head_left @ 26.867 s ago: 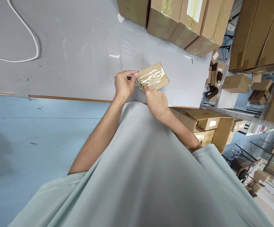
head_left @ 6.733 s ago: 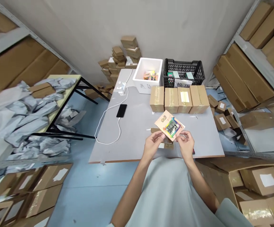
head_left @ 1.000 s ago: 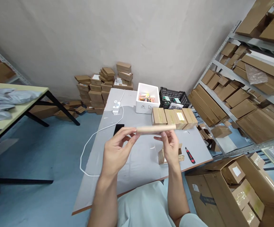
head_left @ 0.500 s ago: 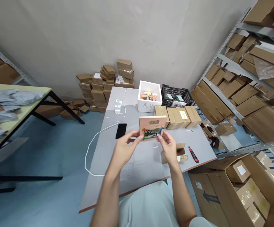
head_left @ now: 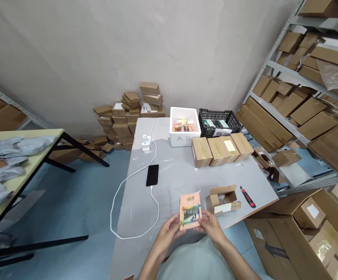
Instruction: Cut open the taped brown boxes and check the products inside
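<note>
Between my two hands is a small pink booklet-like item (head_left: 190,210) with a dark picture in a rainbow-coloured frame on its face. My left hand (head_left: 170,229) grips its lower left edge, and my right hand (head_left: 210,225) grips the lower right edge. It is held over the near part of the grey table (head_left: 139,198), close to my body. An opened small cardboard box (head_left: 222,199) stands just beyond my right hand, with clear plastic inside. Farther right lies a red and black utility knife (head_left: 247,197).
A black phone (head_left: 152,175) lies left with a white cable (head_left: 112,217). At the back stand a white foam box (head_left: 185,139) holding pink items, a black crate (head_left: 215,116) and several taped cartons (head_left: 201,151). A large carton (head_left: 270,241) is at right, beside shelves (head_left: 274,66).
Both hands have brought the pink item down and nearer my body, tilting its face upward. The opened box now shows fully beyond my right hand. My view has shifted slightly.
</note>
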Tool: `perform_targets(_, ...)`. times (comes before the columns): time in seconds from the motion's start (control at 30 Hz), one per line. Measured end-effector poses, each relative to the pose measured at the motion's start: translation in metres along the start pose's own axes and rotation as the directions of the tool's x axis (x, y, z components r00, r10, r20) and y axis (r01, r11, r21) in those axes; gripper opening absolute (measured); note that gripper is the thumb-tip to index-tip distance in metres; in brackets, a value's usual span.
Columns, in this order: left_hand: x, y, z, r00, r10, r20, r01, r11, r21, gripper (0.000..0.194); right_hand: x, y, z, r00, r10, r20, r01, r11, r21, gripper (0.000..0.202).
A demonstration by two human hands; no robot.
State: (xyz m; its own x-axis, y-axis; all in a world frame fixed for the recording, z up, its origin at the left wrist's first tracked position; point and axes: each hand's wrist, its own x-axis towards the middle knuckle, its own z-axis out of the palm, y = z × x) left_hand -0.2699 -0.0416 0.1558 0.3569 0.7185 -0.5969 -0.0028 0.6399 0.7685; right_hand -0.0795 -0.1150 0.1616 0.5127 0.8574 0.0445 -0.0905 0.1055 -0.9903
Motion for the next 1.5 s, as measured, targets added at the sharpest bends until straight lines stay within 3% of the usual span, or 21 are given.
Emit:
perform_targets(0.03,0.013,0.029,0.004,0.995,0.099,0.003,-0.099,0.994,0.035,0.079,0.028,-0.011,0.008,0.988,0.092,0.125,-0.101,0.993,0.067,0.049)
perform_targets(0.07,0.028,0.064,0.009,0.969,0.245,0.014,-0.245,0.966,0.081,0.077,0.061,-0.025,0.019,0.982,0.101,0.159,-0.117,0.989,0.092,0.052)
perform_targets(0.1,0.043,0.102,0.013,0.903,0.429,0.013,-0.426,0.894,0.141,0.073,0.097,-0.039,0.031,0.982,0.094,0.165,-0.114,0.987,0.112,0.053)
perform_targets(0.13,0.058,0.142,0.017,0.81,0.587,0.018,-0.577,0.79,0.205,0.069,0.133,-0.055,0.045,0.988,0.094,0.126,-0.112,0.983,0.146,0.055)
perform_targets(0.23,0.095,0.242,0.026,0.694,0.716,-0.076,-0.674,0.683,0.281,0.056,0.226,-0.094,0.085,0.992,0.114,0.047,-0.122,0.964,0.236,0.052)
perform_targets(0.3,0.107,0.272,0.03,0.646,0.752,-0.131,-0.69,0.649,0.321,0.048,0.259,-0.103,0.098,0.987,0.158,0.006,-0.154,0.954,0.258,0.051)
perform_targets(0.33,0.108,0.272,0.03,0.636,0.758,-0.145,-0.69,0.642,0.335,0.044,0.264,-0.102,0.096,0.987,0.158,0.031,-0.161,0.958,0.239,0.051)
perform_targets(0.4,0.101,0.242,0.028,0.65,0.745,-0.153,-0.668,0.655,0.353,0.043,0.253,-0.086,0.073,0.987,0.12,0.105,-0.134,0.981,0.142,0.052)
perform_targets(0.43,0.096,0.214,0.025,0.687,0.71,-0.156,-0.629,0.688,0.361,0.044,0.24,-0.074,0.051,0.987,0.095,0.126,-0.105,0.992,0.069,0.054)
perform_targets(0.5,0.083,0.141,0.015,0.785,0.594,-0.177,-0.505,0.779,0.372,0.044,0.205,-0.043,-0.01,0.995,0.07,0.074,-0.062,0.993,-0.105,0.061)
perform_targets(0.53,0.078,0.1,0.01,0.863,0.455,-0.22,-0.371,0.866,0.336,0.04,0.187,-0.027,-0.047,0.997,0.083,0.004,-0.081,0.978,-0.195,0.066)
perform_targets(0.57,0.074,0.061,0.005,0.911,0.316,-0.264,-0.24,0.929,0.282,0.036,0.169,-0.012,-0.086,0.99,0.11,-0.091,-0.131,0.954,-0.269,0.07)
perform_targets(0.63,0.069,-0.008,0.001,0.938,0.122,-0.324,-0.07,0.983,0.169,0.032,0.138,0.016,-0.163,0.946,0.17,-0.275,-0.262,0.901,-0.344,0.073)
perform_targets(0.7,0.07,-0.054,0.007,0.924,0.02,-0.382,0.001,0.998,0.055,0.031,0.116,0.037,-0.226,0.877,0.259,-0.404,-0.403,0.854,-0.329,0.077)
perform_targets(0.8,0.08,-0.076,0.033,0.929,-0.067,-0.364,0.051,0.997,-0.052,0.034,0.096,0.061,-0.278,0.757,0.49,-0.432,-0.626,0.732,-0.267,0.085)
perform_targets(0.87,0.089,-0.071,0.057,0.946,-0.094,-0.309,0.079,0.995,-0.062,0.041,0.088,0.072,-0.288,0.707,0.622,-0.337,-0.703,0.67,-0.237,0.093)
perform_targets(0.97,0.102,-0.059,0.097,0.948,-0.147,-0.284,0.149,0.989,-0.013,0.052,0.084,0.089,-0.284,0.672,0.725,-0.15,-0.736,0.634,-0.237,0.102)
perform_targets(1.07,0.108,-0.057,0.133,0.939,-0.199,-0.28,0.216,0.976,0.032,0.057,0.085,0.103,-0.277,0.655,0.754,-0.053,-0.74,0.625,-0.248,0.112)
perform_targets(1.2,0.104,-0.066,0.167,0.945,-0.143,-0.295,0.177,0.98,0.089,0.061,0.095,0.1,-0.278,0.66,0.751,0.006,-0.718,0.634,-0.289,0.113)
perform_targets(1.33,0.096,-0.081,0.178,0.934,-0.106,-0.341,0.134,0.989,0.059,0.064,0.112,0.078,-0.284,0.676,0.735,0.048,-0.688,0.654,-0.314,0.089)
perform_targets(1.5,0.072,-0.114,0.148,0.908,-0.038,-0.418,0.034,0.999,-0.018,0.074,0.112,0.072,-0.271,0.649,0.753,0.107,-0.655,0.625,-0.424,0.072)
